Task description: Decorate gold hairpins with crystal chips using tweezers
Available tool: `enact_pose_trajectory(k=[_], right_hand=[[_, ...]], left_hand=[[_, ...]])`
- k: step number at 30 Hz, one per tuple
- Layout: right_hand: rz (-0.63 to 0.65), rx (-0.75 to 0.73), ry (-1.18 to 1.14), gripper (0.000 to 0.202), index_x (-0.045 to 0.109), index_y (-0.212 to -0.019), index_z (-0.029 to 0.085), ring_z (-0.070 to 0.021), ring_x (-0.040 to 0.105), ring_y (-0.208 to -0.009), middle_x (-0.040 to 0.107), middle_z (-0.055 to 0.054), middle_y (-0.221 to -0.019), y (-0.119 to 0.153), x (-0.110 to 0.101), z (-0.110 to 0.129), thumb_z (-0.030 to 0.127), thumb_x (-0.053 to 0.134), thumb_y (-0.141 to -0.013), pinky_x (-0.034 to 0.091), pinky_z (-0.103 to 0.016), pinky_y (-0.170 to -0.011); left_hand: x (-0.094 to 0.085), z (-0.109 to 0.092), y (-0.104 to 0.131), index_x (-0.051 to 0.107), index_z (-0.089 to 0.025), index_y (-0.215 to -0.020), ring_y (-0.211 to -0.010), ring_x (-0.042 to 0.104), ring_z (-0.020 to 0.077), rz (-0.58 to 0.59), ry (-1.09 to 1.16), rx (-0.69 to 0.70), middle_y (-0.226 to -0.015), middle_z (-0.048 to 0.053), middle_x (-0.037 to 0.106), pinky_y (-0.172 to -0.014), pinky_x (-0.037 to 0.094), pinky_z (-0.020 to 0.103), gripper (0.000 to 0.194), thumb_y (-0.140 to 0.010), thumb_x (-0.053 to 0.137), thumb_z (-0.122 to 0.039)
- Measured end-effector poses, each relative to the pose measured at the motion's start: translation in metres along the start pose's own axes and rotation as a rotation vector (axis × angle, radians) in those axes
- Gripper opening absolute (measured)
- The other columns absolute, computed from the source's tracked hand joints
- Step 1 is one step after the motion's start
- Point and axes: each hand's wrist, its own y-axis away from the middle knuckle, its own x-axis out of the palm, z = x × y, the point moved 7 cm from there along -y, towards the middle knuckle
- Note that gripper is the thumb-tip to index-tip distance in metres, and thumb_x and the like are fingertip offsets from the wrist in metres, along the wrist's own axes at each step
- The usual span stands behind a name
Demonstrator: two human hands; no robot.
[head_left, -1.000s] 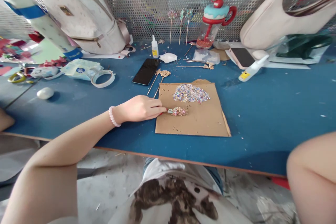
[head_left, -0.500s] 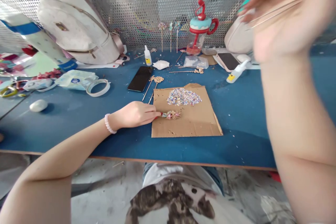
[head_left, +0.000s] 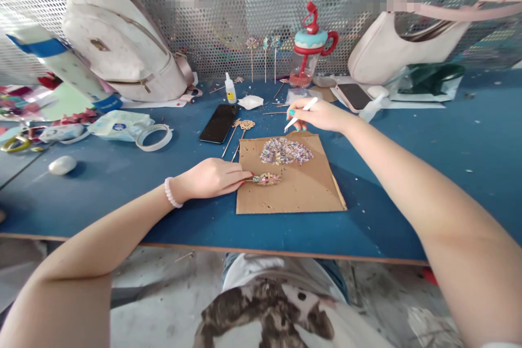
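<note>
My left hand (head_left: 216, 178) pinches the stem end of a beaded hairpin (head_left: 267, 179), whose flowery head lies over a cardboard sheet (head_left: 293, 196). In my right hand (head_left: 320, 114) is a pair of white tweezers (head_left: 300, 114), tips pointing down just above the cardboard's far edge. A pile of small glittery beads (head_left: 285, 151) lies on the cardboard below the tweezer tips. The tips seem to be apart from the beads; whether they grip anything is too small to tell.
A black phone (head_left: 218, 123), bare metal hairpins (head_left: 244, 128) and a tape roll (head_left: 154, 137) lie left of the cardboard. Glue bottles (head_left: 230, 88), a red-lidded cup (head_left: 310, 46), upright hairpins (head_left: 265, 57) and bags (head_left: 126, 38) stand farther back.
My right hand has come down from the upper right to above the cardboard's far edge, with the tweezers in it. The left hand and beaded hairpin have stayed put.
</note>
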Motion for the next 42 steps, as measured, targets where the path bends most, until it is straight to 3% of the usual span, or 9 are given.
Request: enact_pose_trajectory(k=[7, 19, 25, 30, 38, 42], right_hand=[[0.2, 0.001, 0.037, 0.024, 0.063, -0.09, 0.02, -0.0137, 0.065, -0.067, 0.073, -0.003, -0.079, 0.003, 0.008, 0.009, 0.042, 0.068, -0.084, 0.051, -0.032, -0.065], [0.275, -0.027, 0.089, 0.02, 0.074, -0.09, 0.018, -0.018, 0.069, -0.083, 0.076, -0.005, -0.091, 0.007, 0.027, 0.031, 0.033, 0.073, -0.076, 0.051, -0.033, -0.074], [0.179, -0.054, -0.032, 0.028, 0.064, -0.102, 0.021, -0.0171, 0.067, -0.091, 0.072, -0.004, -0.099, 0.003, 0.047, 0.027, 0.036, 0.069, -0.079, 0.054, -0.034, -0.081], [0.143, -0.044, -0.111, 0.018, 0.064, -0.087, 0.019, -0.0164, 0.068, -0.083, 0.072, -0.004, -0.09, 0.003, 0.069, 0.029, 0.031, 0.071, -0.076, 0.056, -0.035, -0.079], [-0.151, -0.061, -0.177, 0.019, 0.068, -0.087, 0.02, -0.0144, 0.066, -0.072, 0.072, -0.003, -0.086, 0.014, 0.085, 0.034, 0.037, 0.073, -0.08, 0.055, -0.032, -0.065], [-0.262, -0.106, -0.154, 0.013, 0.069, -0.085, 0.021, -0.0185, 0.07, -0.086, 0.074, -0.005, -0.097, 0.029, 0.085, 0.033, 0.033, 0.073, -0.079, 0.058, -0.036, -0.076]], left_hand=[[0.0, -0.001, 0.0, 0.065, -0.013, -0.119, -0.072, 0.07, 0.0146, 0.013, 0.017, -0.007, -0.089, 0.008, 0.074, -0.06, 0.051, 0.023, 0.026, -0.104, 0.046, -0.023], [0.001, 0.003, 0.002, 0.066, -0.013, -0.124, -0.078, 0.073, 0.0168, 0.026, 0.081, -0.025, -0.096, 0.01, 0.075, -0.063, 0.058, 0.024, 0.032, -0.105, 0.043, -0.025], [0.0, 0.003, 0.002, 0.065, -0.014, -0.124, -0.082, 0.074, 0.0162, 0.028, 0.078, -0.016, -0.095, 0.01, 0.075, -0.064, 0.056, 0.022, 0.029, -0.105, 0.046, -0.023], [-0.004, 0.004, 0.003, 0.063, -0.013, -0.126, -0.08, 0.073, 0.0152, 0.038, 0.061, -0.026, -0.094, 0.01, 0.075, -0.062, 0.054, 0.022, 0.03, -0.106, 0.043, -0.024], [0.001, 0.003, 0.005, 0.06, -0.011, -0.129, -0.081, 0.071, 0.015, 0.055, 0.072, -0.064, -0.1, 0.008, 0.074, -0.062, 0.051, 0.024, 0.032, -0.108, 0.039, -0.024], [0.002, 0.001, 0.007, 0.056, -0.011, -0.132, -0.08, 0.069, 0.0152, 0.11, 0.024, -0.047, -0.101, 0.007, 0.072, -0.061, 0.048, 0.026, 0.033, -0.108, 0.038, -0.023]])
